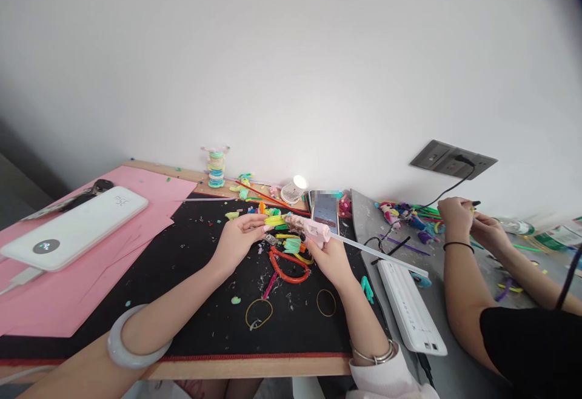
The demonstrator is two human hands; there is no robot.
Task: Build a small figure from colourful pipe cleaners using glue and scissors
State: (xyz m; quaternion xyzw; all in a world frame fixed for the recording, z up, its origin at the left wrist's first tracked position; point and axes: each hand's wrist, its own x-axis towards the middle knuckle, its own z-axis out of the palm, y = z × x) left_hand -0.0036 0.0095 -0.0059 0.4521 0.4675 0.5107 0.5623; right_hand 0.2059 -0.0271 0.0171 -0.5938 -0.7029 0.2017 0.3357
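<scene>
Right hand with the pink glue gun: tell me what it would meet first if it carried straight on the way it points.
The right hand aims the pink glue gun leftward at the left hand. First in line seems to be the yellow piece in the left fingers; depth is unclear.

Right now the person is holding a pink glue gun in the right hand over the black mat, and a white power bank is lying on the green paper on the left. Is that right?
Not quite. The paper under the white power bank is pink, not green, as the head view shows. The rest holds: the right hand grips the pink glue gun over the black mat.
</scene>
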